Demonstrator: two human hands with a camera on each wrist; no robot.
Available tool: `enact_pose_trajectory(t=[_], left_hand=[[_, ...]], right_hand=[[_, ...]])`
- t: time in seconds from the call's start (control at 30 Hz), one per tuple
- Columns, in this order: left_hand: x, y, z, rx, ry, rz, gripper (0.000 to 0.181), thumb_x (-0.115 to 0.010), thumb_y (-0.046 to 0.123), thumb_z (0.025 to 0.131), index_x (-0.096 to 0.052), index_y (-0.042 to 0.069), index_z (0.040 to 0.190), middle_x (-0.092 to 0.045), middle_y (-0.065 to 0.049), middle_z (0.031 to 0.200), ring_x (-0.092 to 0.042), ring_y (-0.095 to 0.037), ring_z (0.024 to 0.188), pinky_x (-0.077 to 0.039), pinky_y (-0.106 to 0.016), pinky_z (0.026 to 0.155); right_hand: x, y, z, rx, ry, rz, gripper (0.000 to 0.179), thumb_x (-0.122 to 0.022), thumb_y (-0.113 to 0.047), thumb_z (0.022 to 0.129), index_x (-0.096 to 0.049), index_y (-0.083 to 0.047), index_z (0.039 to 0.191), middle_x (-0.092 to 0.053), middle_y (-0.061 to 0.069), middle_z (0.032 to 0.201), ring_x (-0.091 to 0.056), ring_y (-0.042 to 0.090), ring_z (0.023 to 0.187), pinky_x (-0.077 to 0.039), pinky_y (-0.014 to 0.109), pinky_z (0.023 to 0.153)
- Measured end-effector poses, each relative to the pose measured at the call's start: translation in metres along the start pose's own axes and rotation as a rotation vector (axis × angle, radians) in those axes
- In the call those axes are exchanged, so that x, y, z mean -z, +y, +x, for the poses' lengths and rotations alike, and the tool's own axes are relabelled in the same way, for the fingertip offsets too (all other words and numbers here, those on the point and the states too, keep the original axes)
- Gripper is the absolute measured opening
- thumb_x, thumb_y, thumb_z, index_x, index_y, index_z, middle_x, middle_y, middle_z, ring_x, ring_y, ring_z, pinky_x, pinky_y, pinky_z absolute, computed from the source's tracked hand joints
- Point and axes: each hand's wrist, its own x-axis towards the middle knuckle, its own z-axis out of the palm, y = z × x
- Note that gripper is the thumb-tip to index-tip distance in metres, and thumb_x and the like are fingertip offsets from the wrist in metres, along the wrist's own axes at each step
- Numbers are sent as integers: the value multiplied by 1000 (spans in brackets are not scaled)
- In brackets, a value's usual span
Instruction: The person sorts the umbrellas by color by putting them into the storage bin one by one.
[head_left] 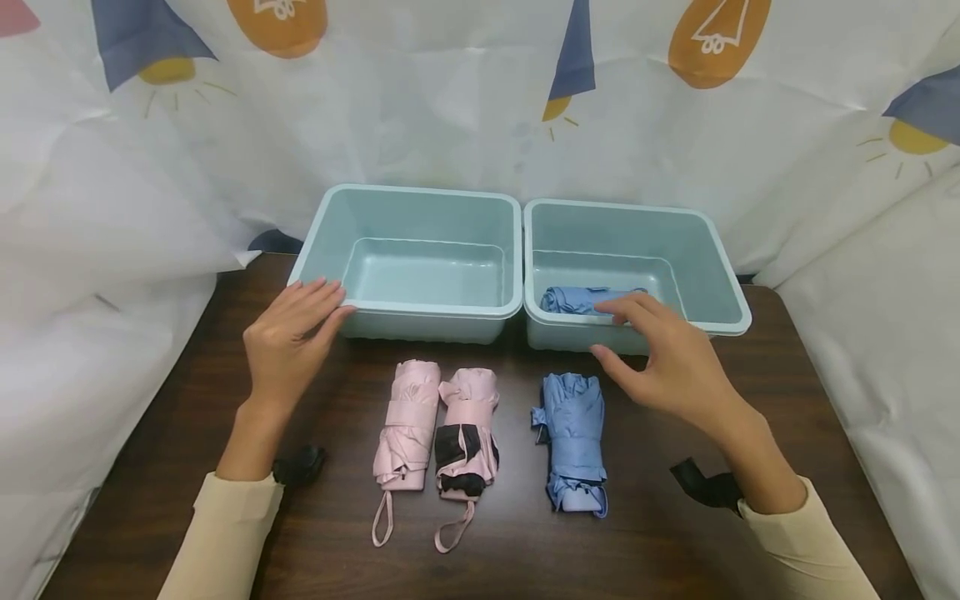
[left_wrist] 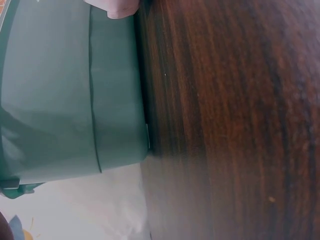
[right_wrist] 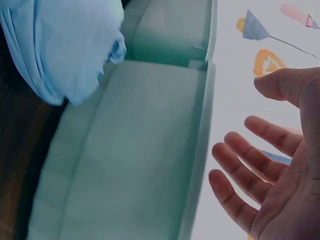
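My left hand (head_left: 288, 337) lies with straight fingers at the near left corner of the left light-blue bin (head_left: 431, 311), holding nothing. Over the near rim of the right bin (head_left: 637, 329) is my right hand (head_left: 667, 358), thumb and fingers spread apart with nothing between them; the right wrist view shows the same hand (right_wrist: 270, 170) loosely spread. Inside the right bin lies a folded blue umbrella (head_left: 573, 300), partly hidden by the rim and my fingers. A second blue folded umbrella (head_left: 576, 442) lies on the table just left of and below my right hand.
Two pink folded umbrellas, one at the left (head_left: 407, 425) and one with dark patches (head_left: 468, 437), lie side by side on the dark wooden table (head_left: 510, 558), wrist loops toward me. A white patterned curtain (head_left: 450, 108) hangs behind the bins and along both sides.
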Motion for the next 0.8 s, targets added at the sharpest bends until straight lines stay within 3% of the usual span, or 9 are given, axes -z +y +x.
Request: enact_pose_trajectory(t=[0.2,0.4,0.57,0.8], left_hand=[[0,1,0,12,-8,10,36,-89,12,84,-80,6,119,-79,-14,120,-76,-38,116,-45,-32,123],[1,1,0,13,-12,12,37,-89,13,85,-80,7,120,-79,-14,120,-76,-37,116,-46,-33,123],[1,0,-1,13,-13,11,37,-89,13,85,-80,7,120,-79,-13,120,-77,-37,116,-46,-34,123],[0,1,0,7,-8,10,36,-88,14,86,-80,8,120,-79,-14,120,-77,-37,115,-47,-37,123]], right_hand=[[-9,-3,-11,-6,33,4,47,-84,-28,89,-69,-12,130,-68,5,131,-68,23,114,-62,45,79],[-12,-6,-21,-40,67,5,46,-85,-25,88,-71,-12,129,-70,5,126,-69,21,103,-60,45,74],[-16,-8,-29,-79,50,5,45,-85,-25,88,-71,-13,129,-72,5,123,-69,20,98,-60,42,73],[-27,-7,-40,-118,-5,14,48,-85,-27,88,-69,-13,131,-72,5,124,-70,21,104,-59,39,71]])
